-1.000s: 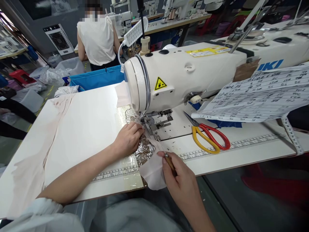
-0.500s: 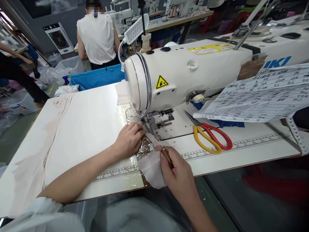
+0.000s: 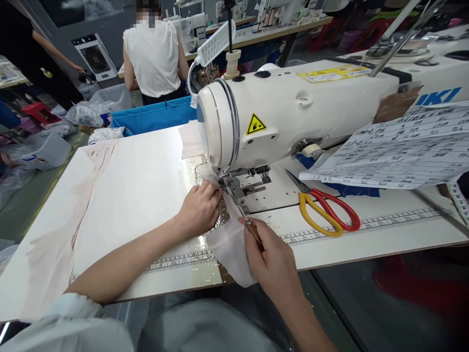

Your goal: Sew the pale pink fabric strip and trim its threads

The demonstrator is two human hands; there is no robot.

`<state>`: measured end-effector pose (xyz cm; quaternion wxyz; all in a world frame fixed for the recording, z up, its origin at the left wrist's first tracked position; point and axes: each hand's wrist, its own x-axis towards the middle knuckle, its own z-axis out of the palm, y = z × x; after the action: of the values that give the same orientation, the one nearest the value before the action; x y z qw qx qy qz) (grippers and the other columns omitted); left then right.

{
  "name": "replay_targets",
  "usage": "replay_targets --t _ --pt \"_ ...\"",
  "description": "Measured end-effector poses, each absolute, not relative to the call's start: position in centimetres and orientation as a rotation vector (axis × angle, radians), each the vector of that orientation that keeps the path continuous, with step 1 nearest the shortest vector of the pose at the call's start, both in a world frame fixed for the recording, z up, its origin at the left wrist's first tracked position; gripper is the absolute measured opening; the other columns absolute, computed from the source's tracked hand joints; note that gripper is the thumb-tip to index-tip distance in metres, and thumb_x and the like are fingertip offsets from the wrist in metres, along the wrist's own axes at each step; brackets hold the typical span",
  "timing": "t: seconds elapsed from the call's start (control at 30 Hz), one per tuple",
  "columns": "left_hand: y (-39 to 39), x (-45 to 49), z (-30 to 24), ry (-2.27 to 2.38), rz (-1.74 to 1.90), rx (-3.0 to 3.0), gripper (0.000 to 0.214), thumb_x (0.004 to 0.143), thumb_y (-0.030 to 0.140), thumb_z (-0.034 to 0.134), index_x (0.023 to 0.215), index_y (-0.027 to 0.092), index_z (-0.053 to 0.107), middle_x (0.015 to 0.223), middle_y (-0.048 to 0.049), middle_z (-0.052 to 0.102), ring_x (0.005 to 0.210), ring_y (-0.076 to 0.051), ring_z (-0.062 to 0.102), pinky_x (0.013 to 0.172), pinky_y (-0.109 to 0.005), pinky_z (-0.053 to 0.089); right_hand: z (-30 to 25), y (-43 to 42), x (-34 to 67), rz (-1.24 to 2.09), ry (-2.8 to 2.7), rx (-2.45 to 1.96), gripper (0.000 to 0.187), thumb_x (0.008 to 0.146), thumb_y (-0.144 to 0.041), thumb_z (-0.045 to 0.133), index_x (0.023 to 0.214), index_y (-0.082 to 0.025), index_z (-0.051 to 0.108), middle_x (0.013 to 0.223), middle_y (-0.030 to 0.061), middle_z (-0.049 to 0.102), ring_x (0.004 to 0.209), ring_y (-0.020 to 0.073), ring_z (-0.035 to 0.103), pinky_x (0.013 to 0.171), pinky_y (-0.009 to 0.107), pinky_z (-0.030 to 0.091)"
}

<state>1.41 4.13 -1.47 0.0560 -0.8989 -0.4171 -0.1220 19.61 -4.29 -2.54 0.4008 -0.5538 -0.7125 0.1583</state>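
Sheer pale pink fabric piece (image 3: 232, 254) runs from the stitching area under the head of the industrial sewing machine (image 3: 271, 117) toward the near table edge, its loose end drooping over that edge between the two hands. The left hand (image 3: 200, 208) rests just left of the stitching area, fingers curled together with their tips at the fabric, probably to steady it; whether they pinch it I cannot tell. The right hand (image 3: 271, 259), nearer and to the right, has its fingers clamped on the handle of a wooden-handled awl (image 3: 254, 233). The awl's shaft points far and left toward the stitching area, likely because a slim point fits where fingers would crowd. Whether this hand also grips the fabric is unclear.

Room for the left forearm is widest leftward, where the white tabletop (image 3: 139, 186) stretches to a crumpled pink fabric length (image 3: 51, 264). The machine head bounds the far side. To the right, red-and-yellow-handled scissors (image 3: 322, 208) lie apart from the right hand, blades pointing far, below a sheet of handwritten paper (image 3: 395, 146)
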Motion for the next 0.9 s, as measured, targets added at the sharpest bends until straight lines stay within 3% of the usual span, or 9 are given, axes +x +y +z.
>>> replay_targets --t 0.23,0.4,0.57,0.7,0.9 --pt "4.6 1.2 -2.0 -1.305 -0.468 -2.787 0.036 0.087 0.017 0.044 0.119 0.008 0.057 0.115 -0.0152 0.056 0.105 -0.028 0.051 0.084 -0.042 0.048 -0.8 -5.1 18.3 0.489 -1.837 -1.283 0.024 0.094 -0.018 0.042 0.111 -0.020 0.058 0.100 0.0074 0.072 0.085 0.0199 0.070 0.069 0.028 0.055" --pt "5.0 2.4 -1.2 -1.370 -0.357 -2.736 0.024 0.093 0.022 0.043 0.100 0.009 0.062 0.099 -0.0148 0.059 0.092 -0.026 0.052 0.073 -0.038 0.051 0.9 -5.9 16.3 0.456 -1.903 -1.020 0.028 0.092 -0.010 0.040 0.115 -0.020 0.053 0.093 0.0056 0.067 0.084 0.0166 0.066 0.070 0.025 0.053" --pt "5.9 3.0 -0.4 -1.438 -0.291 -2.693 0.020 0.093 0.010 0.042 0.090 0.010 0.062 0.093 -0.0131 0.062 0.081 -0.022 0.055 0.062 -0.032 0.050 0.8 -7.5 16.0 0.430 -1.983 -0.960 0.032 0.089 -0.005 0.038 0.115 -0.018 0.051 0.091 0.0057 0.065 0.082 0.0162 0.064 0.071 0.026 0.052" --pt "6.7 1.8 -1.1 -1.640 -0.656 -2.712 0.015 0.092 0.018 0.052 0.085 0.015 0.065 0.090 -0.0079 0.065 0.084 -0.021 0.060 0.066 -0.032 0.052 -0.1 -8.3 18.1 0.375 -1.906 -1.083 0.026 0.086 -0.005 0.037 0.099 -0.022 0.053 0.087 0.0036 0.066 0.079 0.0160 0.065 0.067 0.024 0.052" --pt "7.5 0.6 -2.0 -1.638 -1.152 -2.849 0.016 0.089 0.023 0.057 0.077 0.018 0.066 0.086 -0.0046 0.068 0.086 -0.019 0.063 0.077 -0.033 0.053 -0.4 -6.4 20.4 0.568 -1.753 -1.321 0.021 0.083 -0.011 0.038 0.086 -0.024 0.054 0.074 0.0001 0.067 0.064 0.0170 0.065 0.055 0.025 0.050"
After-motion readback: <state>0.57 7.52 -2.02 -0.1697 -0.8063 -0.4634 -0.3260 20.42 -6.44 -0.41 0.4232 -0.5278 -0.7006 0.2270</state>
